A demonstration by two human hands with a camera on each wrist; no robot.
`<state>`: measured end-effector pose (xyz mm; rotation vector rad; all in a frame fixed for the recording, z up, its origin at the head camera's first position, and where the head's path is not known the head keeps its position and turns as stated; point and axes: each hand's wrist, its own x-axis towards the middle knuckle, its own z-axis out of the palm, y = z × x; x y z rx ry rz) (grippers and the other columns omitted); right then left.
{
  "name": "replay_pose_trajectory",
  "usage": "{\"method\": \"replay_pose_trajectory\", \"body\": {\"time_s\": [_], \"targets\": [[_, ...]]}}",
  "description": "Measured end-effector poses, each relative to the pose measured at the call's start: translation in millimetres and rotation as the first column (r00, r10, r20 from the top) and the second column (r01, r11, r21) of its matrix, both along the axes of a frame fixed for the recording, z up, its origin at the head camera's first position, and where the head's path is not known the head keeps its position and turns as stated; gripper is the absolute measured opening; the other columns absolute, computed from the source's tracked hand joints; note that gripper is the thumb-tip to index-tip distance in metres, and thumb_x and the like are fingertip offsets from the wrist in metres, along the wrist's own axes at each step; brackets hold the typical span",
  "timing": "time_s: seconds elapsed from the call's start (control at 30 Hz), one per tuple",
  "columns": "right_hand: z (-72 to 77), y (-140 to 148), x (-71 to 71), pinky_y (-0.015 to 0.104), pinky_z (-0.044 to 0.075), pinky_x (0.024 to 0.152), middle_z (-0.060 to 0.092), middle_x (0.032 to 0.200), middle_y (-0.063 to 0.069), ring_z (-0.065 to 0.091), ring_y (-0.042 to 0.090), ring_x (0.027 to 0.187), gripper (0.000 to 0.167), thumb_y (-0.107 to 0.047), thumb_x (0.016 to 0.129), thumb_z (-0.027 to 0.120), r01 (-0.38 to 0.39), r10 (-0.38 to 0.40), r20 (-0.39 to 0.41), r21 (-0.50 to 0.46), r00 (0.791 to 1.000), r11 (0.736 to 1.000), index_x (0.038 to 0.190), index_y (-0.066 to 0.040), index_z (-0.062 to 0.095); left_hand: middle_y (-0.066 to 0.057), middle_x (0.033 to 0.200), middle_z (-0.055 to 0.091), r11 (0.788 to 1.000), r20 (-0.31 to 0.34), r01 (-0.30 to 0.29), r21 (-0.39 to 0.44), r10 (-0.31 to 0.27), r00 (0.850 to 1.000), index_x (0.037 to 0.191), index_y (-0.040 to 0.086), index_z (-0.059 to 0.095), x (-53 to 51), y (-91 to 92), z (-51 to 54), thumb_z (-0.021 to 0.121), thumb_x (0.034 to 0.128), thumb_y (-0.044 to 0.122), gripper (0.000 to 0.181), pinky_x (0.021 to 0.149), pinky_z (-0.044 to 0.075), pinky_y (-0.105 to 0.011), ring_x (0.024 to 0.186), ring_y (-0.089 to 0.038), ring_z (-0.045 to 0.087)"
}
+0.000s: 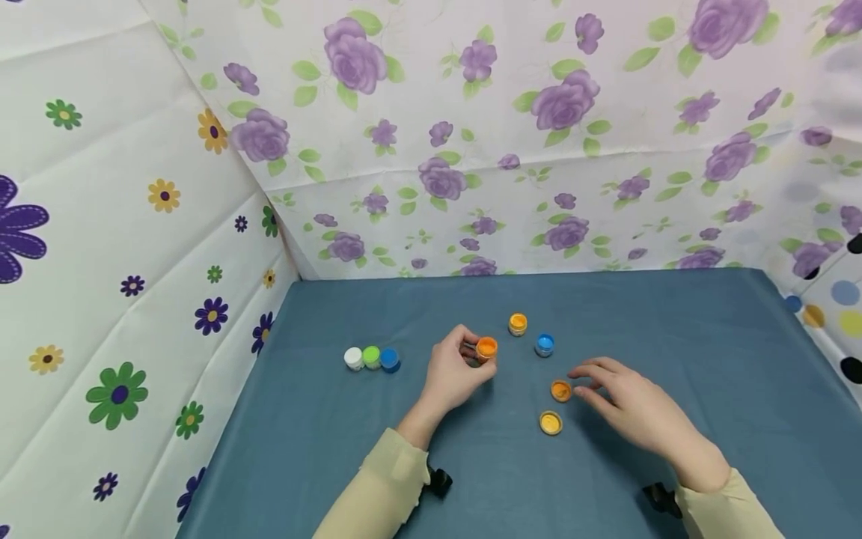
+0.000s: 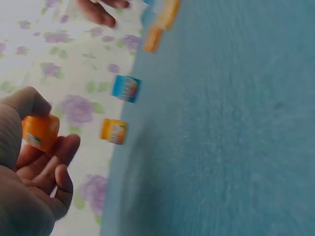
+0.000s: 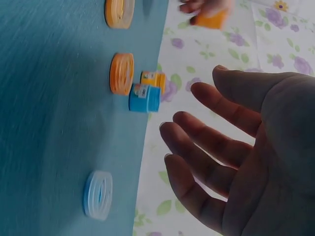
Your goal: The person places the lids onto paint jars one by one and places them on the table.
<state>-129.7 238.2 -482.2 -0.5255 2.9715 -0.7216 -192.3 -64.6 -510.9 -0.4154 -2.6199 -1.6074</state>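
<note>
Currently: left hand (image 1: 453, 376), fingers pinching orange jar (image 1: 486, 349), axis roughly upright | right hand (image 1: 636, 410), fingers apart, empty; jar lies far-left.

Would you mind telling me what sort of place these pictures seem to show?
It looks like a screened-off tabletop workspace, probably indoors: a flat blue-grey tabletop, a purple-flowered sheet behind it like a backdrop, and a small orange pot, perhaps of paint, in the left hand.
</note>
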Motion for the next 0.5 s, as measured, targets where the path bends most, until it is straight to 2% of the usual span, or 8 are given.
{"method": "replay_pose_trajectory", "body": {"time_s": [0.13, 0.27, 0.37, 0.5], "targets": [[-3.8, -5.5, -4.1, 0.05, 0.059, 0.085, 0.066, 0.134, 0.008, 0.069, 0.028, 0.111, 0.025, -0.022, 0.106, 0.072, -0.022, 0.022, 0.007, 0.034, 1.0, 0.999, 0.13, -0.018, 0.074, 0.001, 0.105, 0.072, 0.989, -0.058, 0.082, 0.12, -0.075, 0.995, 0.113, 0.014, 0.067, 14.2, -13.7, 7.9, 0.083, 0.0946, 0.017, 0.024, 0.083, 0.058, -0.043, 0.089, -0.021, 0.068], [-9.9, -10.4, -7.7, 0.052, 0.058, 0.09, 0.066, 0.13, 0.009, 0.067, 0.034, 0.116, 0.029, -0.008, 0.103, 0.073, -0.065, 0.067, -0.031, 0.065, 0.997, 0.996, 0.13, -0.015, 0.074, -0.002, 0.11, 0.073, 0.96, -0.103, 0.175, 0.217, -0.156, 0.982, 0.123, 0.011, 0.071, 24.9, -25.0, 9.9, 0.082, 0.0965, 0.014, 0.029, 0.084, 0.058, -0.053, 0.089, -0.019, 0.067], [-14.6, -14.4, -10.5, 0.053, 0.058, 0.091, 0.066, 0.13, 0.011, 0.067, 0.036, 0.116, 0.035, -0.003, 0.099, 0.076, -0.091, 0.096, -0.056, 0.086, 0.994, 0.992, 0.132, -0.014, 0.074, -0.004, 0.114, 0.072, 0.936, -0.135, 0.239, 0.259, -0.21, 0.968, 0.13, 0.01, 0.071, 29.8, -31.7, 7.7, 0.079, 0.0983, 0.011, 0.033, 0.084, 0.058, -0.051, 0.091, -0.019, 0.067], [-20.4, -19.6, -15.0, 0.053, 0.058, 0.088, 0.065, 0.132, 0.011, 0.066, 0.037, 0.117, 0.044, -0.001, 0.096, 0.079, -0.106, 0.111, -0.031, 0.121, 0.993, 0.987, 0.136, -0.017, 0.073, -0.005, 0.117, 0.071, 0.91, -0.166, 0.295, 0.291, -0.256, 0.952, 0.135, 0.01, 0.07, 32.0, -37.2, 4.9, 0.076, 0.1013, 0.011, 0.034, 0.086, 0.059, -0.045, 0.094, -0.02, 0.068]]}}
